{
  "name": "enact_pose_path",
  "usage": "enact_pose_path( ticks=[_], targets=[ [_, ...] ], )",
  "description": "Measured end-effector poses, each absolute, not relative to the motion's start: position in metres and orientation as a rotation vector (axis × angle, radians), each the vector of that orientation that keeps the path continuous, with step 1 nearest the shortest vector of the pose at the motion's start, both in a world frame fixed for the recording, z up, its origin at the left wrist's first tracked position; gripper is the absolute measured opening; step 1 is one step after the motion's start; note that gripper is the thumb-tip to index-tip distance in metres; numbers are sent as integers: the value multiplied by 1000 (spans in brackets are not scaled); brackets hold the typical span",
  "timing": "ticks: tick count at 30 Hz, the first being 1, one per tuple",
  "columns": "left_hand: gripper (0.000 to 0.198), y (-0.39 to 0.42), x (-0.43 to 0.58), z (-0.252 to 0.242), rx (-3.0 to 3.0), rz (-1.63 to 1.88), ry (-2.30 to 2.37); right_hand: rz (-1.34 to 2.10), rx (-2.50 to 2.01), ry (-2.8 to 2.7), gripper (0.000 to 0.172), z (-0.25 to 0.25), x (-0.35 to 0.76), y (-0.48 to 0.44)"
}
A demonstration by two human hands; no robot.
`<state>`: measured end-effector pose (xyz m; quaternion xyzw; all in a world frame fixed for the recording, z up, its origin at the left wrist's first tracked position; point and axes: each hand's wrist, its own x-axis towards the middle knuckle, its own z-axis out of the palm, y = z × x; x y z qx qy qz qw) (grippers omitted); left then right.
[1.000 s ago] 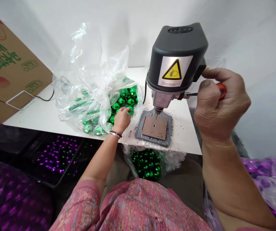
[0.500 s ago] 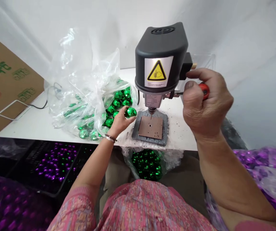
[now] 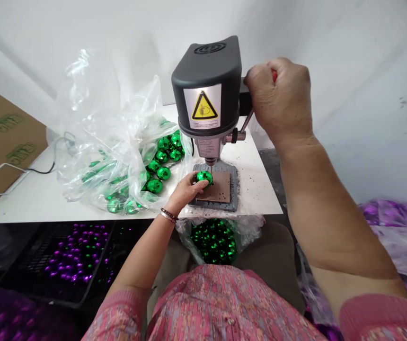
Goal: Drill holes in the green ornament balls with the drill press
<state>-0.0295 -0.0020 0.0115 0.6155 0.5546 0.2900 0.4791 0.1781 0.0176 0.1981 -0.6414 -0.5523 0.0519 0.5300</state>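
My left hand (image 3: 184, 192) holds a shiny green bauble (image 3: 204, 178) just under the drill bit (image 3: 209, 163) of a black bench drill press (image 3: 206, 83). The bauble sits above a brown pad (image 3: 221, 187) on the press's grey base plate (image 3: 234, 189). I cannot tell whether the bit touches it. My right hand (image 3: 278, 97) is raised at the side of the press head, shut around the red-tipped feed lever (image 3: 248, 120). More green baubles (image 3: 154, 185) lie in an open clear plastic bag (image 3: 93, 142) left of the press.
The press stands on a white table (image 3: 256, 199) scattered with dark specks. Below its edge are a bag of green baubles (image 3: 213, 241) and a black crate of purple and green baubles (image 3: 77, 253). A cardboard box (image 3: 4, 137) stands left; purple foil (image 3: 395, 227) lies right.
My left hand has picked a green bauble from the pile and carried it under the bit. My right hand has swung the feed lever upward. My view has shifted left.
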Motion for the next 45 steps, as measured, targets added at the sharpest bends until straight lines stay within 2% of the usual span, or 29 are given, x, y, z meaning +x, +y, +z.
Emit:
enact_pose_path(
  ticks=[10,15,21,25,29,33,45],
  targets=[
    [50,-4,-9,17,1691,582,1510,103,-1531,-1283,45,198,177,19],
    [63,-4,-2,18,1933,473,1606,101,-1513,-1307,41,197,177,20],
    [57,-3,-2,10,1937,513,1552,72,-1419,-1340,23,187,180,13],
    [55,-4,-3,9,1923,520,1537,-26,-1158,-1441,31,164,180,-17],
    [56,-5,-2,12,1885,513,1527,-261,-1132,-1563,26,136,180,-44],
    [58,-5,-2,13,1882,505,1497,-425,-1156,-1649,27,116,182,-52],
    [53,-5,-4,10,1852,619,1381,-563,-1058,-1673,28,100,184,-50]
  ],
)
